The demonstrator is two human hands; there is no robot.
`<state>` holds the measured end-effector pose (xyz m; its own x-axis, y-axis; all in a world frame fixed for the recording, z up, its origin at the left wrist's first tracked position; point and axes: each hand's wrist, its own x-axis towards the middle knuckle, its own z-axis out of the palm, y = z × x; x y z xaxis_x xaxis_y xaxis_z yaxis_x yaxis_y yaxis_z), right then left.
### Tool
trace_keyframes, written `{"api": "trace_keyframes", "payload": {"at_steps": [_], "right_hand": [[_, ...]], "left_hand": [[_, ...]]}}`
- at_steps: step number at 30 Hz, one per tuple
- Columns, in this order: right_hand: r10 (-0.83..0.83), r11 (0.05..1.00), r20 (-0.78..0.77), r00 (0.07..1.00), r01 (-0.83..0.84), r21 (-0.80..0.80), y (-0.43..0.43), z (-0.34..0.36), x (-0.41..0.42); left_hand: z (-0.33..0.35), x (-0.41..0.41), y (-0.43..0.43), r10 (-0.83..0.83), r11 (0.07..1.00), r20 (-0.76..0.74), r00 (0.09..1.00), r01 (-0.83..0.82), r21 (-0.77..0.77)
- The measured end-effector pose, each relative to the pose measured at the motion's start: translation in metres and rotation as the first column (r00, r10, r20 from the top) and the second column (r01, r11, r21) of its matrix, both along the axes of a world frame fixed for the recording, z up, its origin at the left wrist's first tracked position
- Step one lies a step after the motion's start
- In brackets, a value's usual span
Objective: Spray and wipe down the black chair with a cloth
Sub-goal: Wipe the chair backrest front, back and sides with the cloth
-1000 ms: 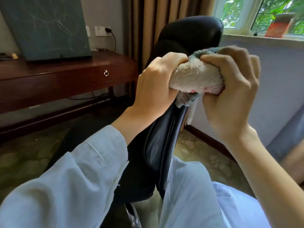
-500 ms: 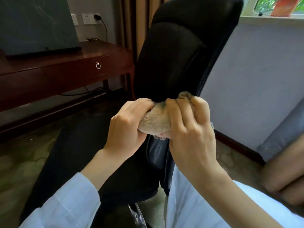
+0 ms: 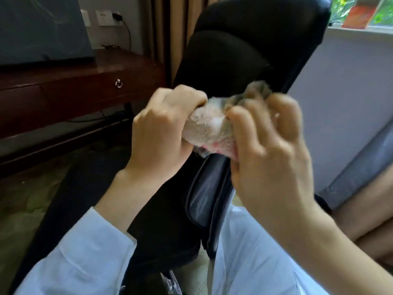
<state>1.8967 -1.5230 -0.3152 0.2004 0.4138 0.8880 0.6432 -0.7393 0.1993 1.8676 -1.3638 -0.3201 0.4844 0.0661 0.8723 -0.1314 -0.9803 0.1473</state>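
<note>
Starting at ten o'clock: a dark screen (image 3: pixel 42 28) stands on the wooden tabletop (image 3: pixel 70 73), with a wall socket (image 3: pixel 105 17) and its plugged lead just right of it. A ring pull (image 3: pixel 118 83) sits on the drawer front below. At twelve o'clock the curtain (image 3: pixel 168 28) hangs behind everything.

Centre frame now. My left hand (image 3: pixel 161 133) has its fingers curled tight on one end of the cloth (image 3: pixel 208 130), and a pale blue sleeve (image 3: pixel 80 252) runs down to seven o'clock. My right hand (image 3: pixel 270 150) clamps the other end, though it's blurred. The cloth is bunched between the two hands at the side edge of the black chair (image 3: pixel 244 50), halfway up its back. Both hands cover the contact, so I can't see how it meets that edge.

At one o'clock there's a red box (image 3: pixel 359 15) on the sill. At four o'clock a bare arm (image 3: pixel 370 209) cuts in.

A second ago both hands were up at the top of the back. Since half a second ago they've held about the same height, with more cloth showing between them.
</note>
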Motion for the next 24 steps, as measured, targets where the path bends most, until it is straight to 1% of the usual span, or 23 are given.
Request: {"api": "trace_keyframes", "payload": {"at_steps": [2, 3, 6, 10, 12, 15, 17, 19, 21, 22, 24], "right_hand": [[-0.108, 0.984, 0.099, 0.989, 0.12, -0.129, 0.0, -0.018, -0.006], [-0.147, 0.969, 0.115, 0.982, 0.167, -0.18, 0.001, -0.029, -0.007], [-0.226, 0.907, 0.069, 0.972, 0.236, -0.349, 0.005, -0.069, -0.011], [-0.244, 0.888, -0.004, 0.97, 0.221, -0.403, 0.01, -0.131, -0.012], [-0.202, 0.908, -0.05, 0.978, 0.167, -0.384, 0.011, -0.157, -0.011], [-0.099, 0.947, -0.157, 0.983, 0.044, -0.319, 0.011, -0.196, -0.009], [-0.05, 0.948, -0.221, 0.974, -0.024, -0.317, 0.009, -0.22, -0.01], [0.005, 0.952, -0.325, 0.946, -0.103, -0.287, 0.007, -0.234, -0.011], [0.063, 0.964, -0.415, 0.907, -0.164, -0.211, 0.003, -0.233, -0.012], [0.106, 0.967, -0.428, 0.898, -0.193, -0.166, 0.001, -0.225, -0.011], [0.209, 0.967, -0.393, 0.895, -0.249, -0.054, 0.0, -0.197, -0.011]], "left_hand": [[-0.019, -0.001, 0.004, -0.008, 0.999, -0.054, 0.998, 0.009, 0.033], [-0.03, -0.004, 0.005, -0.009, 0.998, -0.07, 0.998, 0.013, 0.056], [-0.065, -0.012, 0.009, -0.02, 0.993, -0.122, 0.992, 0.033, 0.109], [-0.116, -0.023, 0.009, -0.016, 0.99, -0.215, 0.976, 0.046, 0.133], [-0.141, -0.028, 0.009, -0.016, 0.99, -0.253, 0.967, 0.05, 0.132], [-0.179, -0.032, 0.009, -0.023, 0.993, -0.32, 0.947, 0.059, 0.102], [-0.205, -0.035, 0.006, -0.017, 0.998, -0.395, 0.918, 0.036, 0.041], [-0.222, -0.04, 0.0, -0.037, 0.999, -0.453, 0.891, 0.018, -0.046], [-0.22, -0.044, -0.003, -0.063, 0.994, -0.438, 0.897, 0.019, -0.105], [-0.212, -0.044, -0.004, -0.07, 0.993, -0.403, 0.913, 0.027, -0.111], [-0.185, -0.041, -0.003, -0.07, 0.995, -0.282, 0.957, 0.047, -0.087]]}}
